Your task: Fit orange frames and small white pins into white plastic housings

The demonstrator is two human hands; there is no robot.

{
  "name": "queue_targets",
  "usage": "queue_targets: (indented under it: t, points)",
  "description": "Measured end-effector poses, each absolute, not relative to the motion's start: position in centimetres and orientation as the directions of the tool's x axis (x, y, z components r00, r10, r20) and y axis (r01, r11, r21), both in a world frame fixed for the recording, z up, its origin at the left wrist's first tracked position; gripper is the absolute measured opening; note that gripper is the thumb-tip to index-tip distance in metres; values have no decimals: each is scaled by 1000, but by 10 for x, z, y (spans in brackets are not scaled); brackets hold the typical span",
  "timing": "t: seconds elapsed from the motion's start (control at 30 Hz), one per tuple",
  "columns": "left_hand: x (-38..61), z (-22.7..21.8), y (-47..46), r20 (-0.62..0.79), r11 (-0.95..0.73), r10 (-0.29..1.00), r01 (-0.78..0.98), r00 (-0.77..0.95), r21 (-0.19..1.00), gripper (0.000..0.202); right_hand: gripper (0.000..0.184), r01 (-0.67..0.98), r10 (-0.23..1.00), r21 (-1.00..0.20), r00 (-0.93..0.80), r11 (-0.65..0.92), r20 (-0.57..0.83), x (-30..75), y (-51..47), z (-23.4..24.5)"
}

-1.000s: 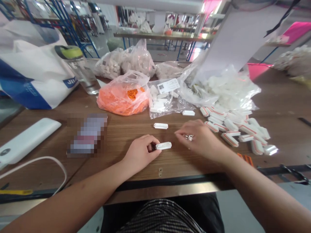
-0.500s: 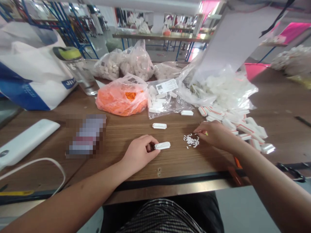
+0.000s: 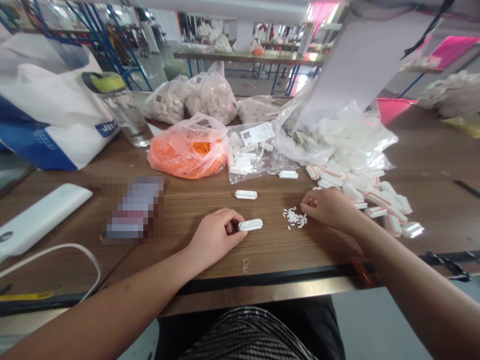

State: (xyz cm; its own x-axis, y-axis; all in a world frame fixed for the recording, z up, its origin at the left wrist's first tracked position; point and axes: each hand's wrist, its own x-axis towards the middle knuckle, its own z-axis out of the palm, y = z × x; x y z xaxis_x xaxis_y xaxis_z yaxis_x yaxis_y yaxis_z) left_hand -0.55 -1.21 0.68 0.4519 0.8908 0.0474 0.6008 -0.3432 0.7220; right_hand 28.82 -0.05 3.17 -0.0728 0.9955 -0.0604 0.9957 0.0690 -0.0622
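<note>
Between thumb and fingers, my left hand (image 3: 216, 234) grips one end of a white plastic connector housing (image 3: 250, 225), its row of small holes facing up, low over the brown table. Just right of a small heap of white pins (image 3: 294, 218), my right hand (image 3: 326, 207) has its fingers curled and pinched together. Whatever sits in that pinch is too small or hidden to make out. A second white housing (image 3: 246, 195) lies beyond the left hand, and another white housing (image 3: 288, 174) rests farther back, by the clear bag.
White housings with orange strips (image 3: 378, 197) are piled at the right. Behind lie a bag of orange pieces (image 3: 187, 150), a clear labelled bag (image 3: 255, 155) and further plastic bags. At left are a blurred phone (image 3: 133, 210), a white power bank (image 3: 41, 217) and a bottle (image 3: 125, 112).
My right hand's fingers have curled in more tightly beside the pin heap, and the hand has shifted slightly. My left hand and its housing have stayed in place.
</note>
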Motion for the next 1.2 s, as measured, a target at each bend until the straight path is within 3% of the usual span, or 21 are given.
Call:
queue_targets:
  t: [0.2, 0.43, 0.77, 1.2]
  points:
    - [-4, 9, -13, 31, -327, 894, 605, 446, 725, 8, 26, 994, 994, -93, 42, -51, -97, 296, 3, 36]
    - [-4, 9, -12, 33, -331, 894, 609, 447, 721, 8, 20, 965, 992, -263, -42, 10, -118, 305, 3, 35]
    - [-5, 7, -12, 47, -343, 892, 603, 450, 720, 8, 19, 982, 995, -185, -58, 42, -83, 298, 2, 31]
    - [-5, 6, -14, 62, -338, 895, 580, 443, 741, 7, 22, 979, 994, -205, -32, 10, -107, 292, 3, 32]
